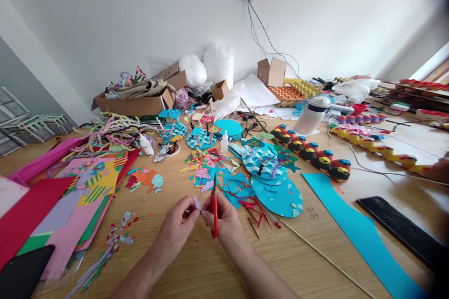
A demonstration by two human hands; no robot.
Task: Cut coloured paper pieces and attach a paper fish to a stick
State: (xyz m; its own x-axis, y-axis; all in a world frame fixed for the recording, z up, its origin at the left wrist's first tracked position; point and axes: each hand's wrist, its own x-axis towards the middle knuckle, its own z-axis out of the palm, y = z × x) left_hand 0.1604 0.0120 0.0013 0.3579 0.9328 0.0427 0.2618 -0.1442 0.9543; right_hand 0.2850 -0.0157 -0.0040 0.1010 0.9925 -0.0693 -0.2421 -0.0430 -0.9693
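Between the fingertips of my left hand (181, 219) is a small piece of lilac paper (197, 202). My right hand (224, 217) is closed around red-handled scissors (214, 210), whose dark blades point up and away from me. Both hands are close together above the wooden table, and the right fingertips come up to the edge of the lilac piece; whether they touch it I cannot tell. Just beyond them lies a heap of blue and mixed paper scraps (238, 187). Orange, red and pale blue paper fish (145, 178) lie to the left.
Coloured paper sheets (63, 210) are stacked at left, near small cut bits (121, 233). Blue discs (280, 196), a thin stick (326, 257) and a blue strip (351, 215) lie at right. Glue bottles (224, 144) stand behind. A black phone (400, 224) rests at far right.
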